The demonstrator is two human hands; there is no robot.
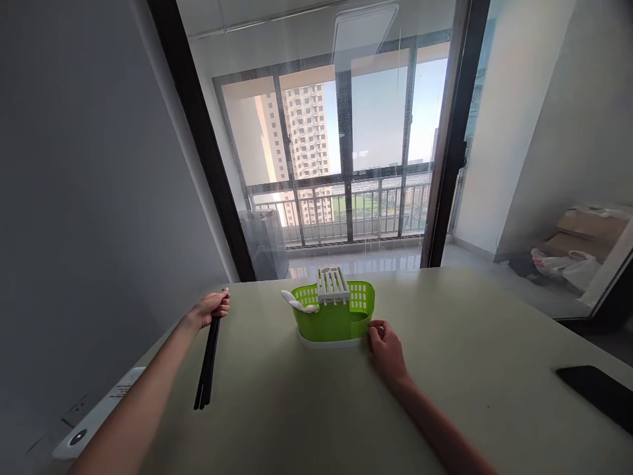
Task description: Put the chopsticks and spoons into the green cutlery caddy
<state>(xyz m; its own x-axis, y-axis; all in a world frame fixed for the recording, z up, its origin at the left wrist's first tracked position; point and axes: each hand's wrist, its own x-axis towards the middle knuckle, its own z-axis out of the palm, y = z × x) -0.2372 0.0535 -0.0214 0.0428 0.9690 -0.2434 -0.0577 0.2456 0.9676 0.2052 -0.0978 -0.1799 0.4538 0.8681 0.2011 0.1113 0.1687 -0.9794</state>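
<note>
A green plastic cutlery basket (330, 318) with a white base and a white slotted insert (331, 284) stands on the pale table (306, 409). White spoons (297, 303) poke out of its left end. My right hand (386, 348) rests on the table with its fingers curled against the basket's right lower corner. My left hand (212, 308) is closed round the top ends of a bunch of black chopsticks (207, 366), whose far ends lie on the table towards me, near the table's left edge.
A black phone (596, 393) lies near the table's right edge. A white device (96, 417) sits beyond the left edge. Behind the table is a glass door (346, 132) to a balcony; boxes and bags (573, 257) lie on the floor at right.
</note>
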